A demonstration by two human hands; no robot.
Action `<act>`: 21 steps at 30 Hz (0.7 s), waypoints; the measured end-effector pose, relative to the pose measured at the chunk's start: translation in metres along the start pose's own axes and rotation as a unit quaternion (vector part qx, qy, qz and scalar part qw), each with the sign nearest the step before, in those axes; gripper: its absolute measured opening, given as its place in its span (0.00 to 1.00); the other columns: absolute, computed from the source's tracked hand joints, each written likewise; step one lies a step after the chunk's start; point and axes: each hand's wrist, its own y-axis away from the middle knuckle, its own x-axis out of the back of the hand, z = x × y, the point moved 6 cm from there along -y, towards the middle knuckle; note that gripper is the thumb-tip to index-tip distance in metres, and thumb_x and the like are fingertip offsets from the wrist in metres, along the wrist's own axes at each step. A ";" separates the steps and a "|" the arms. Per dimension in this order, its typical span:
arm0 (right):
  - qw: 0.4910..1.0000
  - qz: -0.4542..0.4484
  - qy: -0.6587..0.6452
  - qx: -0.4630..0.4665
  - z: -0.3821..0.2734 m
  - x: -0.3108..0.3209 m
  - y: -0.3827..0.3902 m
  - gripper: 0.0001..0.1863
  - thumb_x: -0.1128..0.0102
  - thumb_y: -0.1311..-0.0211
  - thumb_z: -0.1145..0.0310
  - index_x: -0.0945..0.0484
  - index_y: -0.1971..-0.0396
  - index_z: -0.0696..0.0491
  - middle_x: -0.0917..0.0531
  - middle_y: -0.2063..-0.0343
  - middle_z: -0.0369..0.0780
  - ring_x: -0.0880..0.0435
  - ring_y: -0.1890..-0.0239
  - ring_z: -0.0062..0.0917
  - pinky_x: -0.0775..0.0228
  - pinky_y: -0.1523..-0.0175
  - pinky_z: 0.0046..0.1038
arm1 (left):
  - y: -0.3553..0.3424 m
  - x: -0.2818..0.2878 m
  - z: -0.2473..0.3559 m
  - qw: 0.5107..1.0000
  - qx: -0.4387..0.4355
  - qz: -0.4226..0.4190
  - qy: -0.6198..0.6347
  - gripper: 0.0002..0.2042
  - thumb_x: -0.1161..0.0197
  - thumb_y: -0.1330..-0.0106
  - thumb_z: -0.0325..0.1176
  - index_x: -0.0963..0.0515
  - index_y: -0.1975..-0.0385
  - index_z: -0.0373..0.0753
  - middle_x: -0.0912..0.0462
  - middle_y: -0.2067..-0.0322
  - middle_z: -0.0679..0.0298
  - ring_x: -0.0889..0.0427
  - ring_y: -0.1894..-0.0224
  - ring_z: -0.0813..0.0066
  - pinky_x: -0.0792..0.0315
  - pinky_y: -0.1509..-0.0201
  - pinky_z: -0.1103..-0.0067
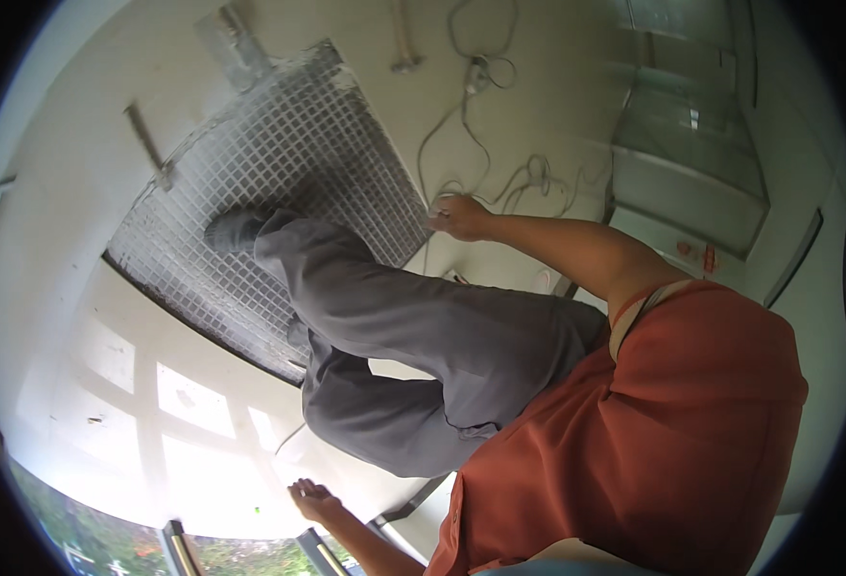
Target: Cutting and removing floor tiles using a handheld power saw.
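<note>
My right hand (456, 216) has its fingers curled at the right edge of a grey grid-patterned panel (356, 134), beside loose cables; what it grips, if anything, is too small to make out. Low in the view, my left hand (312, 501) is raised over the sunlit white surface (188, 403), fingers loosely bent and apart, with nothing visible in it. My grey-trousered legs (394, 317) stretch across to the panel, where one dark-shod foot (236, 230) rests.
Long-handled tools (144, 139) (402, 34) and a flat plate tool (236, 53) lie around the panel. Tangled cables (476, 82) run over the pale surface. A glass-panelled structure (691, 163) stands at right; dark posts (178, 547) show along the lower-left edge, with greenery behind.
</note>
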 end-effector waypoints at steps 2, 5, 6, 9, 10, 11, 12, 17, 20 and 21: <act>0.999 0.036 -0.018 -0.017 0.058 0.009 0.034 0.19 0.36 0.42 0.54 0.17 0.63 0.55 0.15 0.62 0.47 0.16 0.57 0.39 0.26 0.51 0.36 | 0.058 -0.012 -0.002 1.000 -0.007 -0.014 -0.007 0.21 0.42 0.30 0.42 0.29 0.41 0.39 0.21 0.47 0.61 0.21 0.53 0.74 0.30 0.61 0.81; 0.992 0.078 -0.059 -0.078 0.144 0.013 0.087 0.19 0.37 0.42 0.52 0.16 0.63 0.55 0.15 0.62 0.48 0.16 0.58 0.40 0.26 0.52 0.38 | 0.080 -0.038 0.003 0.995 -0.018 -0.095 -0.039 0.27 0.42 0.30 0.44 0.34 0.35 0.38 0.29 0.37 0.60 0.26 0.42 0.70 0.32 0.52 0.78; 0.989 0.084 -0.064 -0.105 0.172 0.009 0.104 0.20 0.37 0.42 0.52 0.16 0.63 0.54 0.15 0.63 0.49 0.16 0.58 0.41 0.26 0.52 0.38 | 0.091 -0.053 0.009 0.993 -0.036 -0.104 -0.052 0.26 0.42 0.30 0.44 0.34 0.36 0.38 0.28 0.38 0.60 0.25 0.44 0.70 0.32 0.53 0.79; 0.981 0.100 -0.039 -0.160 0.233 -0.016 0.160 0.17 0.37 0.41 0.56 0.17 0.61 0.55 0.15 0.65 0.47 0.15 0.61 0.37 0.26 0.55 0.38 | 0.108 -0.077 0.019 0.982 -0.094 -0.157 -0.055 0.23 0.40 0.31 0.44 0.30 0.41 0.38 0.22 0.47 0.62 0.22 0.53 0.73 0.33 0.61 0.81; 0.980 0.100 -0.046 -0.166 0.251 -0.021 0.173 0.18 0.37 0.40 0.56 0.17 0.60 0.55 0.14 0.63 0.47 0.15 0.60 0.37 0.25 0.54 0.37 | 0.128 -0.088 0.019 0.977 -0.115 -0.170 -0.062 0.22 0.39 0.31 0.43 0.29 0.42 0.38 0.20 0.50 0.63 0.22 0.57 0.74 0.33 0.64 0.81; 0.979 0.099 -0.054 -0.171 0.267 -0.030 0.187 0.18 0.37 0.40 0.57 0.18 0.58 0.56 0.14 0.62 0.48 0.15 0.59 0.37 0.24 0.54 0.37 | 0.133 -0.078 0.021 0.976 -0.124 -0.166 -0.063 0.21 0.38 0.31 0.43 0.28 0.44 0.36 0.19 0.55 0.62 0.23 0.62 0.75 0.37 0.70 0.81; 0.978 0.098 -0.067 -0.173 0.291 -0.041 0.194 0.18 0.37 0.40 0.57 0.18 0.58 0.56 0.14 0.62 0.48 0.15 0.59 0.37 0.24 0.54 0.37 | 0.137 -0.080 0.014 0.974 -0.135 -0.167 -0.070 0.21 0.38 0.31 0.43 0.28 0.44 0.36 0.19 0.55 0.62 0.23 0.62 0.75 0.37 0.70 0.81; 0.938 0.045 -0.251 -0.236 0.347 -0.143 0.229 0.21 0.40 0.40 0.52 0.17 0.59 0.55 0.14 0.59 0.47 0.16 0.53 0.38 0.27 0.46 0.37 | 0.153 -0.023 -0.014 0.955 -0.155 -0.084 -0.240 0.19 0.38 0.32 0.46 0.23 0.48 0.39 0.17 0.56 0.62 0.20 0.58 0.72 0.32 0.66 0.80; 0.923 0.006 -0.288 -0.256 0.385 -0.195 0.228 0.22 0.40 0.40 0.52 0.17 0.57 0.55 0.14 0.58 0.47 0.16 0.52 0.39 0.27 0.45 0.37 | 0.177 -0.005 -0.046 0.924 -0.176 -0.033 -0.338 0.20 0.38 0.31 0.46 0.24 0.49 0.36 0.17 0.57 0.57 0.18 0.64 0.71 0.35 0.75 0.83; 0.929 -0.008 -0.270 -0.254 0.393 -0.211 0.221 0.22 0.41 0.39 0.52 0.17 0.57 0.55 0.15 0.57 0.47 0.17 0.51 0.39 0.27 0.45 0.37 | 0.186 0.002 -0.056 0.911 -0.177 -0.022 -0.372 0.20 0.38 0.32 0.46 0.23 0.50 0.37 0.16 0.57 0.57 0.18 0.63 0.71 0.35 0.74 0.82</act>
